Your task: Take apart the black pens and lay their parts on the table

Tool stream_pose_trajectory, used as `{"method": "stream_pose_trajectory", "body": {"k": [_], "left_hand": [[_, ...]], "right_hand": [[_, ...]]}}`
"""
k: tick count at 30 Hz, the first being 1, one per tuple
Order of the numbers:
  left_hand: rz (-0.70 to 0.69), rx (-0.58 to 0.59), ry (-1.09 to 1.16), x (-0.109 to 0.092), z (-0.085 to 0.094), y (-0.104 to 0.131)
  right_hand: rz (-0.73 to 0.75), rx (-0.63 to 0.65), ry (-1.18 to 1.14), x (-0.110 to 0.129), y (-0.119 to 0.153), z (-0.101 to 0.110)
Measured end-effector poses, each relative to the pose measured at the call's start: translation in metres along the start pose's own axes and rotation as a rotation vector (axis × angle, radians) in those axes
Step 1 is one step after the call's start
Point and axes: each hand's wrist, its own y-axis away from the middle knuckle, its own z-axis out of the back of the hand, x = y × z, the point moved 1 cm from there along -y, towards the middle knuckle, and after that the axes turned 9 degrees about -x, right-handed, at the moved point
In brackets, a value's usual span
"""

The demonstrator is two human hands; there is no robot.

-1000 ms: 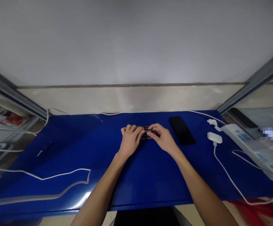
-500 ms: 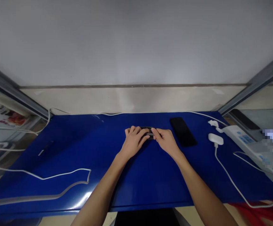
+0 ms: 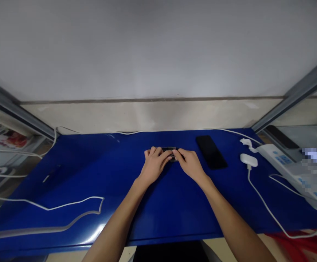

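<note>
Near the middle of the blue table (image 3: 175,203), a small dark object (image 3: 169,148) lies between my two hands, mostly covered by fingers, so its shape is unclear. My left hand (image 3: 153,162) grips it from the left with bent fingers. From the right, my right hand (image 3: 188,160) pinches its end between thumb and fingers. The fingertips of both hands are close together. A black phone (image 3: 211,152) lies flat just right of my right hand.
At the right are a white earbud case (image 3: 248,160) on a cable and a white power strip (image 3: 284,162). White cable (image 3: 65,205) runs over the table's left part, near a dark pen-like item (image 3: 51,174). A wall stands behind.
My right thumb has shifted slightly left over the dark object, toward my left hand's fingers. The whole view has moved a little; both hands keep their grip.
</note>
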Motion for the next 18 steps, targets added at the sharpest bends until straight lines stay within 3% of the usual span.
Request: {"method": "stream_pose_trajectory", "body": {"k": [11,18], "left_hand": [[0.046,-0.058,-0.033,-0.0001,0.0022,-0.0014],[0.0,-0.05,0.07,-0.005,-0.0002,-0.0009]], "right_hand": [[0.079,-0.037,-0.16,0.0032,0.0014,0.0016],[-0.106,-0.02,-0.359,0.0026,0.0012,0.0041]]}}
